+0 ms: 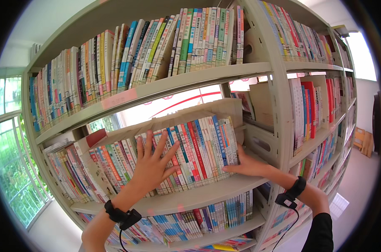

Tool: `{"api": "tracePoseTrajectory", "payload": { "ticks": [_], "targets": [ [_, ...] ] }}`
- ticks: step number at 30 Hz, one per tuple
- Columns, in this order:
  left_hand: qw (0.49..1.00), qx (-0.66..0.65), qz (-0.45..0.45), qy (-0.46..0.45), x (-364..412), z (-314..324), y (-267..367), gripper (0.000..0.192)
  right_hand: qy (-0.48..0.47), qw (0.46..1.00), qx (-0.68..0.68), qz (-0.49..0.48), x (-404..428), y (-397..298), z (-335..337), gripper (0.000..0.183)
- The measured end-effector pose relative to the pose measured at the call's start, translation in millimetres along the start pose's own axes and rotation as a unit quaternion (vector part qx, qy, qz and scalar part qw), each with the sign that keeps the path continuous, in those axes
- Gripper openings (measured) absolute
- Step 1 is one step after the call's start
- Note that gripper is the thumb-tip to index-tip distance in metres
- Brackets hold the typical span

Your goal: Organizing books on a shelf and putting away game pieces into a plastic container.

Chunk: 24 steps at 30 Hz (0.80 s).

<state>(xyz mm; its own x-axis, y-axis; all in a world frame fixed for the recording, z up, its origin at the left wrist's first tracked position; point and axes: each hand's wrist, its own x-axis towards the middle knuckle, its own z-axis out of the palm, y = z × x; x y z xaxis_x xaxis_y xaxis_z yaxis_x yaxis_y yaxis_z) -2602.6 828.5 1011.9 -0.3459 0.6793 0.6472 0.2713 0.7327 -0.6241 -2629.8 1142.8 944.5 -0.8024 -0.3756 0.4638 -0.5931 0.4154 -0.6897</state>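
Note:
A row of upright books [195, 151] fills much of the middle shelf of a metal bookcase. Against the spines left of the row's middle, my left hand [152, 163] lies with its fingers spread and pointing up. My right hand [245, 162] is at the row's right end, its thumb in front of the last spines and its other fingers along the side of the end book, partly hidden. Each wrist wears a black strap with a small device and a cable.
Leaning books [146, 50] stand on the shelf above, over a metal shelf edge [178, 80]. More books [190, 222] line the shelf below. A metal upright [280, 110] rises on the right, with another bookcase bay beyond. A barred window [17, 151] is at the left.

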Motion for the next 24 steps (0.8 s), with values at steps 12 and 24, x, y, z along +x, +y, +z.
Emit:
{"api": "tracePoseTrajectory", "payload": {
  "ticks": [12, 24],
  "targets": [
    [0.997, 0.031, 0.064, -0.009, -19.7, -14.2, -27.6, 0.065, 0.012, 0.996, -0.027, -0.080, 2.1, 4.3, 20.5, 0.086],
    [0.999, 0.038, -0.015, 0.024, -17.2, -18.9, -19.5, 0.059, -0.028, 0.999, 0.020, 0.025, -11.8, -9.8, -0.8, 0.072]
  ]
}}
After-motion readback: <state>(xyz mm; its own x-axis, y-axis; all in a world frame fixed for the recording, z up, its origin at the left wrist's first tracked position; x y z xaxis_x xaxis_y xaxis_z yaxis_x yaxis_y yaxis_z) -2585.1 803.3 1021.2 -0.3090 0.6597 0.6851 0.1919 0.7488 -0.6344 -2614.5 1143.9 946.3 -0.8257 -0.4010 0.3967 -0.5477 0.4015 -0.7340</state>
